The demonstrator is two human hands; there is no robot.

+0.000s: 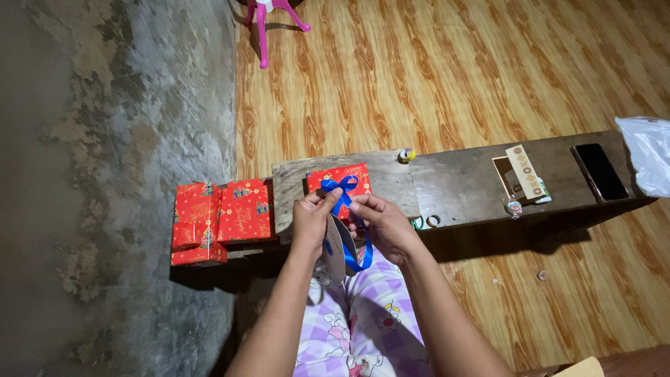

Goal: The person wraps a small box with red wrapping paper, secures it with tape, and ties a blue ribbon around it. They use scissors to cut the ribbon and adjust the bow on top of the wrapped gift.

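Nearest to me are my own knees in lilac checked trousers with small cartoon prints, and both forearms run up from the bottom of the view. A flat round ribbon spool stands on edge between my wrists, and blue ribbon trails off it in a loop under my right hand.

My left hand is closed, thumb and forefinger pinching the ribbon just beside the bow. My right hand is closed too, its fingertips nipping the same ribbon from the other side. Between them the ribbon rises to a blue bow on a small red gift box printed with Christmas trees. That box rests on the near edge of a low, worn wooden bench, close to its left end.

Off the bench's left end, against the rough concrete wall, are more red wrapped boxes: one touching the bench end, others stacked just beside it.

Along the bench to the right I see a small ring at the near edge, a small yellow-capped bottle at the far edge, a strip of round patterned stickers on an open small box, and a dark phone near the right end. A white plastic bag hangs over that right corner.

Beyond is wood-pattern flooring, with pink plastic legs at the top.
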